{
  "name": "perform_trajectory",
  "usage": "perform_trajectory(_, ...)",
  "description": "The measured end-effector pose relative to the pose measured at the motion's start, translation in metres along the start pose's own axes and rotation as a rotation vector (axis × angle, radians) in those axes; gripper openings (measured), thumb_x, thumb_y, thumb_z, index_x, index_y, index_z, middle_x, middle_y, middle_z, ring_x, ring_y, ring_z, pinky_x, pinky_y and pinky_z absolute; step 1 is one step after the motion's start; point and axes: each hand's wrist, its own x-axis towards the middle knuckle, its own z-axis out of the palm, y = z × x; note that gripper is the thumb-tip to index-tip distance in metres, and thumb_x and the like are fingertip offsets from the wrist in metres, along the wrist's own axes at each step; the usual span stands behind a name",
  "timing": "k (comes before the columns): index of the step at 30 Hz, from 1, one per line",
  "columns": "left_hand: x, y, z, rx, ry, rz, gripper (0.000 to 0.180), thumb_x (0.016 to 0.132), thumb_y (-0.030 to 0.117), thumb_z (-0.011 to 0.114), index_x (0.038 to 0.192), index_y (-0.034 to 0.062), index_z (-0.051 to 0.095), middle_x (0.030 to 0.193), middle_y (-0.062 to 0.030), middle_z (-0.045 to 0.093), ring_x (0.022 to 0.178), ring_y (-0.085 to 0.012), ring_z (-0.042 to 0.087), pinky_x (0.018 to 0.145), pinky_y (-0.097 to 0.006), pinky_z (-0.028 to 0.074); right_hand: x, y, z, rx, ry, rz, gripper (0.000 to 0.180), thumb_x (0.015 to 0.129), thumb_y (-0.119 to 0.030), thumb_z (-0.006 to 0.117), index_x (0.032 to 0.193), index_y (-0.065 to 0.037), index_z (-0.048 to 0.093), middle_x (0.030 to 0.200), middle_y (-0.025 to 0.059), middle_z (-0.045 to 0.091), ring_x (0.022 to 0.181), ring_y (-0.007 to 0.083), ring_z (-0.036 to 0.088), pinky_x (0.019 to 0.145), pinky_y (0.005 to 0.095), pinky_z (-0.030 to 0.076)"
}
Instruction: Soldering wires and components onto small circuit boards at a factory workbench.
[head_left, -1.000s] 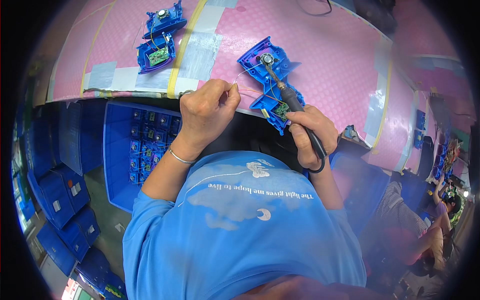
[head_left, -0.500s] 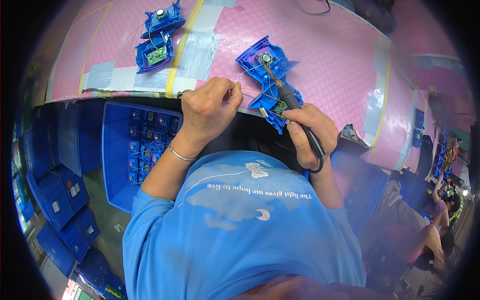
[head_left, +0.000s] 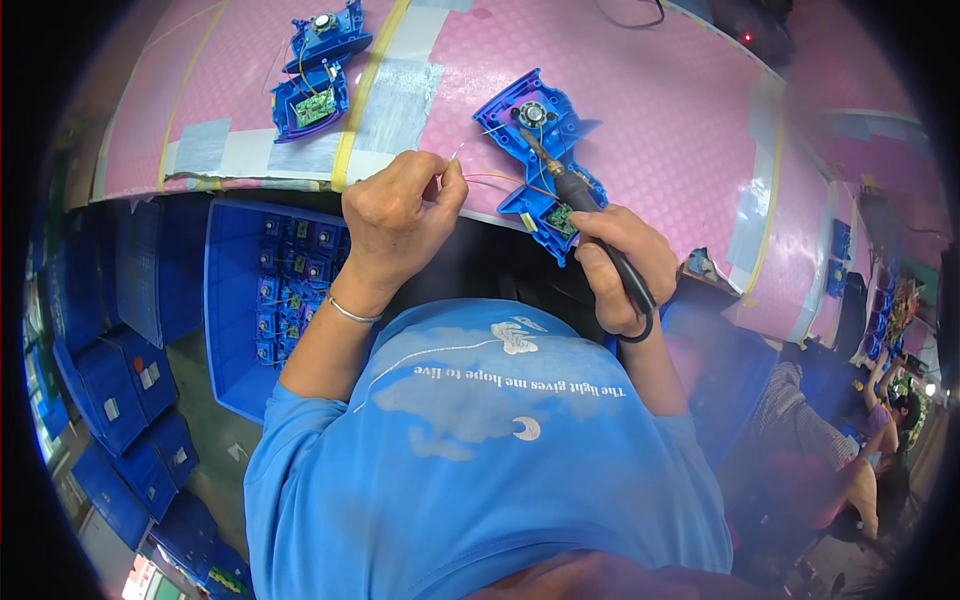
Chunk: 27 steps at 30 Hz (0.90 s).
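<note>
My left hand (head_left: pixel 405 215) is closed in a pinch at the table edge. A thin silvery strand, like solder wire (head_left: pixel 458 152), sticks up from its fingertips. An orange wire (head_left: pixel 490 176) runs from beside those fingers to a small green circuit board (head_left: pixel 562 220). In my right hand (head_left: pixel 630 265) is a soldering iron (head_left: pixel 578 190), gripped by its dark handle, its tip near the lower left of a round speaker (head_left: pixel 532 114). That speaker sits in the upper half of an opened blue plastic housing (head_left: pixel 565 130); the board lies in the lower half.
Another opened blue housing (head_left: pixel 310 100) with speaker and board lies at the left on the pink-covered table (head_left: pixel 660 130). Below the table edge stands a blue crate (head_left: pixel 232 340) of similar parts. Closed blue bins (head_left: pixel 115 385) stack at far left. A person (head_left: pixel 880 430) sits far right.
My left hand has drawn back left, away from the housing, with the strand. The iron's tip has shifted slightly down, away from the speaker.
</note>
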Motion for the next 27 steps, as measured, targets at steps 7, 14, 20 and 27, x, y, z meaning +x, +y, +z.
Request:
perform_trajectory(7,0.002,0.001,-0.001,0.008,-0.003,0.007,0.014,0.081,-0.001,0.079,0.077,0.0031,0.066,0.065,-0.0056,0.066,0.053,-0.0138,0.064,0.050,-0.026,0.048,0.005,0.002,0.003,-0.015,-0.037,0.037,0.027,0.083,0.001,0.062,0.107,0.009,0.070,0.073,0.0138,0.063,0.062,0.0207,0.060,0.057,0.0316,0.045)
perform_trajectory(14,0.004,0.001,0.001,0.005,-0.012,0.006,0.014,0.081,-0.001,0.079,0.077,0.0027,0.066,0.066,-0.0057,0.066,0.054,-0.0143,0.066,0.051,-0.026,0.049,0.006,0.004,0.003,-0.017,-0.050,0.052,0.025,0.085,0.000,0.062,0.107,0.008,0.070,0.075,0.0132,0.063,0.063,0.0211,0.060,0.058,0.0319,0.045)
perform_trajectory(20,0.007,0.000,0.005,0.006,-0.024,0.012,0.014,0.081,-0.002,0.079,0.077,0.0026,0.067,0.067,-0.0058,0.067,0.054,-0.0140,0.066,0.050,-0.026,0.049,0.005,0.005,0.002,-0.020,-0.059,0.059,0.025,0.085,0.000,0.063,0.107,0.007,0.070,0.075,0.0130,0.063,0.063,0.0210,0.060,0.059,0.0319,0.046)
perform_trajectory(27,0.008,0.000,0.010,-0.020,0.010,0.011,0.018,0.079,0.004,0.079,0.074,0.0071,0.062,0.065,-0.0048,0.064,0.050,-0.0171,0.063,0.046,-0.029,0.046,0.006,0.005,0.002,-0.014,-0.058,0.044,0.026,0.084,0.000,0.062,0.108,0.008,0.070,0.074,0.0131,0.063,0.063,0.0209,0.060,0.059,0.0318,0.046)
